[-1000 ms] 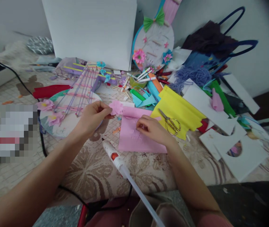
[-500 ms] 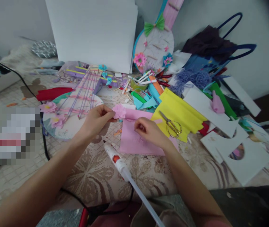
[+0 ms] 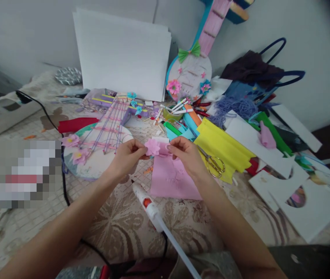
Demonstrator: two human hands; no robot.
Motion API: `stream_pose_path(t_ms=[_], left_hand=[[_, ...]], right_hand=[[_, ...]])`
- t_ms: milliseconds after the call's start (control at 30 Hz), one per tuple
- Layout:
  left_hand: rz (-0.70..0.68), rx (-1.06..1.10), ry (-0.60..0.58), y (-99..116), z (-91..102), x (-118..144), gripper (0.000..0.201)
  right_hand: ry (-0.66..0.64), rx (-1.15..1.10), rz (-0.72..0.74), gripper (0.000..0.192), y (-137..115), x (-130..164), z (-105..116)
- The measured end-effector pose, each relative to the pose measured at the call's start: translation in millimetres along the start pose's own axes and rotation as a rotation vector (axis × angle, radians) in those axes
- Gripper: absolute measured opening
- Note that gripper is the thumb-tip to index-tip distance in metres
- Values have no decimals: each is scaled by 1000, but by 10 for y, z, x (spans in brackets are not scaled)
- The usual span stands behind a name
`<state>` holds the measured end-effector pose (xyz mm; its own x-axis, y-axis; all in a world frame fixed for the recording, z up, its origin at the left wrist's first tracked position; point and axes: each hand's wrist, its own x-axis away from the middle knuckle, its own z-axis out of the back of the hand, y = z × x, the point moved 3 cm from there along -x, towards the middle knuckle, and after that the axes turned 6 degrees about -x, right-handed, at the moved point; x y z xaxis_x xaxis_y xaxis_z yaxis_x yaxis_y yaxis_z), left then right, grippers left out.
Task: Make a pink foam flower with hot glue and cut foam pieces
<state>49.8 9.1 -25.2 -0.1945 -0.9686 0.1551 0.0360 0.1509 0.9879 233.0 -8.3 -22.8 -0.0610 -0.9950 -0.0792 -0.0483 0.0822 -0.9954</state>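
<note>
My left hand (image 3: 127, 157) pinches a small pink foam flower (image 3: 152, 147) by its left side, just above the patterned cloth. My right hand (image 3: 186, 155) has its fingertips at the flower's right side, holding a small pink piece (image 3: 164, 149) against it. Under both hands lies a pink foam sheet (image 3: 171, 180). A white glue gun (image 3: 149, 203) lies on the cloth just in front of the sheet, its glue stick pointing toward me.
Gold-handled scissors (image 3: 215, 163) rest on a yellow sheet (image 3: 221, 149) to the right. A round decorated board with purple strings (image 3: 97, 153) sits left. White foam boards (image 3: 124, 56), a guitar-shaped craft (image 3: 189, 71), markers, yarn and white cut-outs (image 3: 293, 186) crowd the back and right. A black cable (image 3: 63, 182) runs left.
My right hand lifted off the pink sheet and came up to the flower held in my left hand. The camera view tilted up a little.
</note>
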Motion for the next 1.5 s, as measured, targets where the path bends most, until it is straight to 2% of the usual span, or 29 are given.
stream_pose_path(t_ms=[100,400,533,833,1500], left_hand=[[11,-11,2,20,-17,24,15],[23,-24,3,6,-38,34,15],[-14,-27,-5,-25,-41,19,14],[-40,25,-6,-103,-59,9,13],[-61,103,-13,-119,-112,24,16]], right_hand=[[21,-17,24,11,31,-25,-79],[67,-116,-45,13,65,32,-176],[143,-66,-33,13,77,41,-191],[269,-189,-23,11,169,107,-359],[316,-114,19,13,239,137,-397]])
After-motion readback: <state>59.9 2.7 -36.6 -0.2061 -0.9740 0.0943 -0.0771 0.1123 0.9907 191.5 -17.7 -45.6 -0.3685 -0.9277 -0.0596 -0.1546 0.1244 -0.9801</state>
